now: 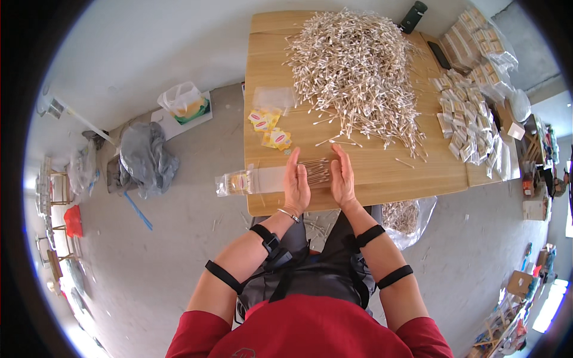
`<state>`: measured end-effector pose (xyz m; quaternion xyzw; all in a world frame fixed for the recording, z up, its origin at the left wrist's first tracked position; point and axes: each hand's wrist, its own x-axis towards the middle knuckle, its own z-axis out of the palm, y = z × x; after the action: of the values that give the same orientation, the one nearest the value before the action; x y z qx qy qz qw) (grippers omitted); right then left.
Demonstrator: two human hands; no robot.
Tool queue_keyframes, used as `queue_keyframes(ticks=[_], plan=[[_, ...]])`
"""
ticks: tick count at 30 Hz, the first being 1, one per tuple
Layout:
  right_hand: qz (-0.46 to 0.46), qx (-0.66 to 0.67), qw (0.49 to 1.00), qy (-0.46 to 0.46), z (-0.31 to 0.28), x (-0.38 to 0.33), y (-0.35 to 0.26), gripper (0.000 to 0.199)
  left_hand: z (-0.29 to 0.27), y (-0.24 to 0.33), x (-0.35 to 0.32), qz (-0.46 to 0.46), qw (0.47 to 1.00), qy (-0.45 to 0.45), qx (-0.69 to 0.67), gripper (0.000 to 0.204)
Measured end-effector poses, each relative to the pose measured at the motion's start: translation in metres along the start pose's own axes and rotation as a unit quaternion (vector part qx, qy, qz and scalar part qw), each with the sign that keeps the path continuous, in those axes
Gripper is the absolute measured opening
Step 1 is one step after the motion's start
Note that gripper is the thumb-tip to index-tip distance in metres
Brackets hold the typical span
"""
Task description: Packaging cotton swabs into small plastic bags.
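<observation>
A small bundle of cotton swabs (pixel 316 171) lies between my two palms near the table's front edge, its sticks running left to right. My left hand (pixel 296 184) stands at the bundle's left end, fingers straight and thumb apart. Flat and upright, my right hand (pixel 342 179) faces the swab tips at the right end. Whether the right palm touches them I cannot tell. Left of my left hand are a clear plastic bag of swabs (pixel 239 182) and a translucent sleeve (pixel 270 178). Yellow printed cards (pixel 277 139) and clear flat bags (pixel 274 97) lie farther back.
A large heap of loose swabs (pixel 358 71) covers the table's (pixel 370 173) back and middle. Filled packets (pixel 468 116) pile up at the right, near a black phone (pixel 439 55) and a dark bottle (pixel 413 17). A swab-filled bag (pixel 409 221) sits below the right edge.
</observation>
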<state>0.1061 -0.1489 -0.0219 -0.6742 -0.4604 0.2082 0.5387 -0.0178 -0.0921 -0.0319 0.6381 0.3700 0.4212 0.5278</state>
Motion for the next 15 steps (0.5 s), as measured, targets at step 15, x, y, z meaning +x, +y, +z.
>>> queue_keyframes(ticks=[15], plan=[[-0.122,-0.211,0.966,-0.084,-0.008,-0.004,-0.021,0.082,-0.017,-0.002,0.014,-0.008,0.994,0.0,-0.112,0.053]])
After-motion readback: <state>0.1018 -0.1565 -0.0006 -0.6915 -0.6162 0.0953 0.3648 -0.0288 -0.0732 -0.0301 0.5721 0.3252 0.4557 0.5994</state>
